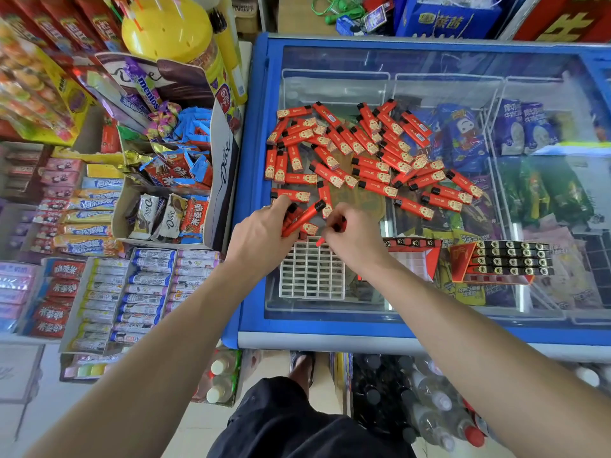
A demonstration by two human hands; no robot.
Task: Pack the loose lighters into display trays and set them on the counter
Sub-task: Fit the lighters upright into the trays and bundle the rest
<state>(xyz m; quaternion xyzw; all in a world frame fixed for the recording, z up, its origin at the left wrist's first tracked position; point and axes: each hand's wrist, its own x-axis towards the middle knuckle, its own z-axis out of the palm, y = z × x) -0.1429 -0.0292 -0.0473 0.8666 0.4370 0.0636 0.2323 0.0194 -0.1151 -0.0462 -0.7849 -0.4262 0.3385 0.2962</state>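
Several loose red lighters [360, 153] with black tops lie scattered on the glass lid of a blue chest freezer [254, 180]. A white grid display tray [311, 272] sits on the glass near the front edge, its cells bare. My left hand [264, 236] grips a bunch of red lighters [302, 218] just above the tray's far left corner. My right hand [355, 238] pinches one red lighter [320, 241] over the tray's far edge. A full tray of lighters [510, 261] in a red holder stands to the right, with a partly covered red tray [413, 256] behind my right wrist.
Left of the freezer stand open boxes of chocolate and candy [172, 193] and rows of mint rolls [142, 292]. A yellow lollipop tub [167, 28] rises at the back left. Bottled drinks [429, 408] fill the floor below the freezer's front edge.
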